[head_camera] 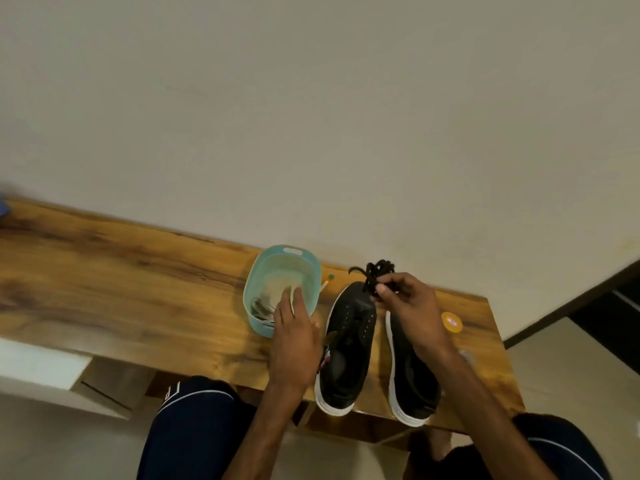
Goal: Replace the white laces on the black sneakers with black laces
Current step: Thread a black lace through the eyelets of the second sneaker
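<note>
While the right hand [408, 303] pinches a bundle of black laces [375, 271] between thumb and curled fingers above the toes of the sneakers [349, 344], the left hand [294, 337] reaches into the basket [294, 251] at their 9 o'clock, fingers [298, 296] straight and close together. The sneakers stand side by side on the table [121, 289], toes toward 12 o'clock; an orange disc [452, 321] lies at their 3 o'clock.

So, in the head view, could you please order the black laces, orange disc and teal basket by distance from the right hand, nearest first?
1. The black laces: held in the right hand.
2. The orange disc: just right of it.
3. The teal basket: left, past a sneaker.
</note>
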The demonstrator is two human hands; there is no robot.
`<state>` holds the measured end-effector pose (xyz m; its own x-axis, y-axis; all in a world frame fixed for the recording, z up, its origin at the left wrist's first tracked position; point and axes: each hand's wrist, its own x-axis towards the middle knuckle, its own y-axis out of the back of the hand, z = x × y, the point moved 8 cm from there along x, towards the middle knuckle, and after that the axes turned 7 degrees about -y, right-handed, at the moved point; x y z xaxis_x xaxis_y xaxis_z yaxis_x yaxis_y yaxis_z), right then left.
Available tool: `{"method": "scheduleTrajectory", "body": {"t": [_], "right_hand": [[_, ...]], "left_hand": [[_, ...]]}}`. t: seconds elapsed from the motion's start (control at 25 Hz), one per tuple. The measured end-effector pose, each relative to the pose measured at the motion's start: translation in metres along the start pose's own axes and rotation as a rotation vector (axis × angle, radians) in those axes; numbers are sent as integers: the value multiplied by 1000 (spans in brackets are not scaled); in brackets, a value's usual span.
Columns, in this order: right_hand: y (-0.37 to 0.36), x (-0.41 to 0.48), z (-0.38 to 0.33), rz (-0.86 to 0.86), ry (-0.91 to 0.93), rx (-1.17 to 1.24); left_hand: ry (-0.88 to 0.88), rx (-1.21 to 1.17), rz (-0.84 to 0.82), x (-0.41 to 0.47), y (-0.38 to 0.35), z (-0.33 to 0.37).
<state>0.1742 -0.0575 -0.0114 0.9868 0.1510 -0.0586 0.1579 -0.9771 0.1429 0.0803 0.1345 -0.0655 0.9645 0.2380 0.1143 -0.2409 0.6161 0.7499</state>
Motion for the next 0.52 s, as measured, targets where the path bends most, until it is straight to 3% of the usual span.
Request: {"method": "scheduleTrajectory", "body": {"t": [0.08,0.12,0.24,0.52], "right_hand": [[30,-30,16,-21,-59,6],[40,-43,28,-14,-84,-8],[61,-69,60,87,-142,-8],[73,-61,71,213,-122,-47]], "left_hand": [[15,-300,-61,-9,-13,22],[6,-270,-128,-15,-23,29],[33,125,-301,-37,-53,32],[66,273,-380,-52,-77,61]]}}
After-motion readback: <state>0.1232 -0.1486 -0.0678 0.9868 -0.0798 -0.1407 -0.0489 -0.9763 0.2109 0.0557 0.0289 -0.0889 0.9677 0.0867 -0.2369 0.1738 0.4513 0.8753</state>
